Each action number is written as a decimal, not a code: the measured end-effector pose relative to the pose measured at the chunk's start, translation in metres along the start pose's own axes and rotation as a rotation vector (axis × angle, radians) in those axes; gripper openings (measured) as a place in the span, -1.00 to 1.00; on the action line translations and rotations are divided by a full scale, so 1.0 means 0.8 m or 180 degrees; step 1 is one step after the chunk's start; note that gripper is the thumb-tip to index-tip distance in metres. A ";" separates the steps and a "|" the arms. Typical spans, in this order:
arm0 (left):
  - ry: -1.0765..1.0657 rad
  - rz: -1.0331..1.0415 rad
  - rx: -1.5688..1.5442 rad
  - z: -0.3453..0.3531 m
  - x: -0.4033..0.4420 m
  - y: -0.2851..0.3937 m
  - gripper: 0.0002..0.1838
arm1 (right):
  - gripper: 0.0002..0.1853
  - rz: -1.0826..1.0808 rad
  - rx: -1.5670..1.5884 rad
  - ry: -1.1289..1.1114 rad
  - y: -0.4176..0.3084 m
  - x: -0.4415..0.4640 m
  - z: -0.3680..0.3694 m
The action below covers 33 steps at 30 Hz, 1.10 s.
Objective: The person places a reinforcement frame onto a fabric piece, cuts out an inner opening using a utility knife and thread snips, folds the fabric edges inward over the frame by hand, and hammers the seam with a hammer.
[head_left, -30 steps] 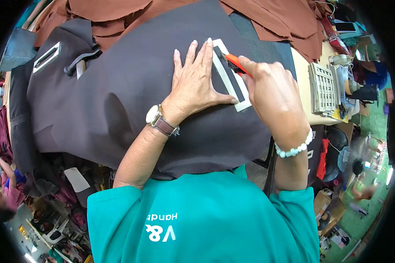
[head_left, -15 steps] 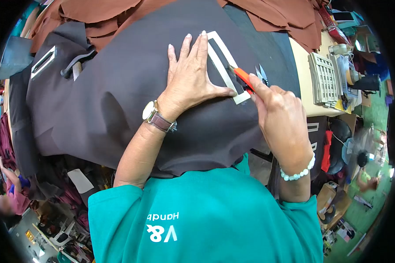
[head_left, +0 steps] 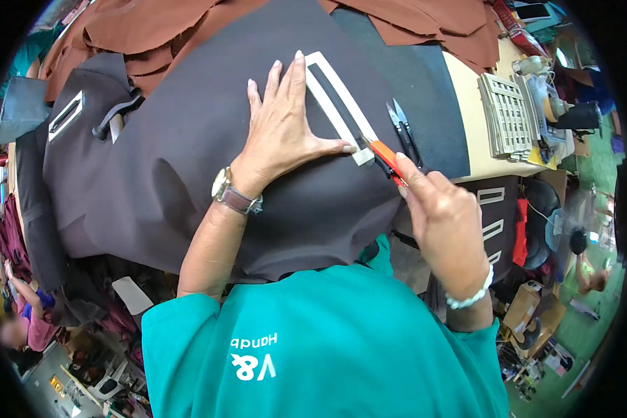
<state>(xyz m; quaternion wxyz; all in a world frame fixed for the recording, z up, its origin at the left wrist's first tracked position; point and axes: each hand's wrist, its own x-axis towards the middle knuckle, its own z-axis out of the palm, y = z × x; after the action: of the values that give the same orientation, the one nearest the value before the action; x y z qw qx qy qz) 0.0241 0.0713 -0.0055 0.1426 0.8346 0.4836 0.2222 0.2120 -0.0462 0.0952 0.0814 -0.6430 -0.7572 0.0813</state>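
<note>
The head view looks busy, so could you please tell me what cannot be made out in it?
In the head view:
Orange cutter: rear end hidden by the right hand.
Blade tip: too small to tell its depth.
Wristwatch: dial too slanted to read.
Brown sheets: cut off by the top edge.

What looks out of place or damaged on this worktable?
Nothing looks plainly spilled or damaged. Slightly odd: the pointed metal snips with dark handles lie loose, blades bare, close to the right hand holding the slim orange cutter.
</note>
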 end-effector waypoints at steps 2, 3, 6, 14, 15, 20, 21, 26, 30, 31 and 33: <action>0.0148 0.0014 -0.0361 -0.018 0.010 -0.001 0.35 | -0.66 0.0585 0.1062 -0.0387 0.023 0.008 -0.009; 0.0397 -0.0022 -0.0527 -0.027 0.013 -0.006 0.32 | -0.68 0.1184 0.1753 -0.0554 0.035 0.011 -0.013; 0.0834 -0.0315 0.0073 -0.049 0.015 -0.037 0.07 | -0.78 0.1221 0.1777 0.0836 0.099 0.032 0.025; 0.0692 -0.1012 0.1427 -0.048 -0.014 -0.104 -0.46 | -0.77 0.0991 -0.0183 0.1913 0.134 0.095 0.089; 0.0773 -0.0897 0.1312 -0.051 -0.014 -0.105 -0.53 | -0.77 0.0845 -0.0476 0.2071 0.121 0.094 0.080; 0.1201 -0.0896 0.0118 -0.068 0.012 -0.087 -0.76 | -0.75 0.0957 0.0513 0.0820 0.048 0.067 0.055; 0.1371 -0.0815 -0.0321 -0.067 0.019 -0.087 -0.74 | -0.74 0.1101 0.0687 0.0659 0.047 0.067 0.052; -0.0118 -0.1546 -0.1200 -0.086 0.040 -0.056 -0.57 | -0.77 0.1073 0.1244 0.0576 0.047 0.068 0.057; -0.1190 -0.1585 -0.0881 -0.090 0.035 -0.059 -0.56 | -0.87 0.0596 0.1464 0.1558 0.062 0.079 0.060; -0.0960 -0.1501 -0.1324 -0.083 0.030 -0.061 -0.58 | -0.86 0.0542 0.1646 0.1736 0.058 0.085 0.054; -0.0520 -0.1706 -0.2702 -0.071 0.024 -0.059 -0.67 | -0.85 0.0496 0.2236 0.1682 0.063 0.098 0.058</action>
<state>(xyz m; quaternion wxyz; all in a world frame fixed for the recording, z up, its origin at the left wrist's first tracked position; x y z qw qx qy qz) -0.0313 0.1125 0.0265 0.5585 0.5643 0.5350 0.2887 0.2376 0.0381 0.0401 0.4792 -0.6301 -0.5862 0.1724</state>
